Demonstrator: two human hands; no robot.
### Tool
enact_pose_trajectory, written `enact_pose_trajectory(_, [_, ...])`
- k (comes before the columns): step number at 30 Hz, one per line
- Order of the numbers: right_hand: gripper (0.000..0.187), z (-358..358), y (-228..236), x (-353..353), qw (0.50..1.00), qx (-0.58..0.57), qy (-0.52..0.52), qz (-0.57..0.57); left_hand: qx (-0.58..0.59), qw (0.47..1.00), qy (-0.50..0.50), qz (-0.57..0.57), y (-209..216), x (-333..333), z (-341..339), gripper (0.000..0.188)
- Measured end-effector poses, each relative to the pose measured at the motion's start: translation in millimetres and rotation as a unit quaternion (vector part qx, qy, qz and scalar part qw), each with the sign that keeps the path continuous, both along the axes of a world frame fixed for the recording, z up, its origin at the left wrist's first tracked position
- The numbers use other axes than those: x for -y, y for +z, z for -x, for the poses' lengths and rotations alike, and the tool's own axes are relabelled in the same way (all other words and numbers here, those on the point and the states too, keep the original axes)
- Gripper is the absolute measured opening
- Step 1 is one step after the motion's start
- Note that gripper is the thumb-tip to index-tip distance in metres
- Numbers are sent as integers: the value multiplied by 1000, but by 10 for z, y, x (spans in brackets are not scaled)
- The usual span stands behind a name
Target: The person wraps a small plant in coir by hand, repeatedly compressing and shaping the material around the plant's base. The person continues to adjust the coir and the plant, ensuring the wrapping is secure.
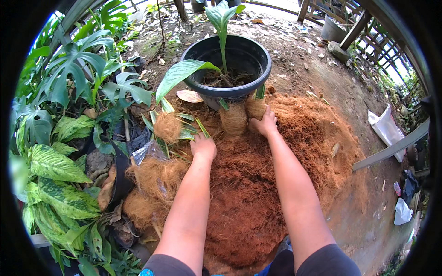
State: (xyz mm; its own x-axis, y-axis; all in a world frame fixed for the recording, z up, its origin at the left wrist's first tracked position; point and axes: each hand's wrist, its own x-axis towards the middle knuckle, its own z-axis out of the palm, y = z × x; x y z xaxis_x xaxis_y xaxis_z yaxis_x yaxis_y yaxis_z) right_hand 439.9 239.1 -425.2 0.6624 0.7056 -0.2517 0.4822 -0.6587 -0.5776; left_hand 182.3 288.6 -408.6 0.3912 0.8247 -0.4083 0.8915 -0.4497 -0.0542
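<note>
My left hand [203, 146] is low over the brown soil, its fingers closed around the end of a yellow-edged green leaf cutting [202, 128]. Beside it, more striped leaf pieces [186, 133] lie with a ball of tan coconut fibre [167, 127]. My right hand [264, 123] grips a fibre-wrapped leaf cutting [256, 107] that stands against the pot, thumb on the near side. Just left of that stands another fibre-wrapped cutting [234, 118], upright and touching no hand. Behind both rises a black pot [193, 85] with a large-leaved green plant [223, 27].
Reddish-brown coconut peat [248, 207] is heaped between my arms and to the right. Loose fibre [159, 177] lies by my left forearm. Leafy plants [60, 161] crowd the left side. A white sack [386, 126] and a curved grey strip [391, 148] are at right.
</note>
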Motion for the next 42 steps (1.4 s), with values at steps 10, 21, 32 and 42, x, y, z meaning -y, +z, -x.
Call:
enact_pose_trajectory(10, [130,-216,449,323,997,-23,4,-70,-1,996,34,77,616,114,200,53])
enact_pose_trajectory(21, [50,257,39,1624,952,253,-89,-148,30,994,47,97,1322,450,1,55])
enact_pose_trajectory(32, [55,1692,-51,2841,957,199,172,125,61,997,10,35,1359,1283,242,50])
enact_pose_trajectory(42, [39,1781,-131,2606,977,-112,183,13,526,743,376,173,-163,3294,1153,26])
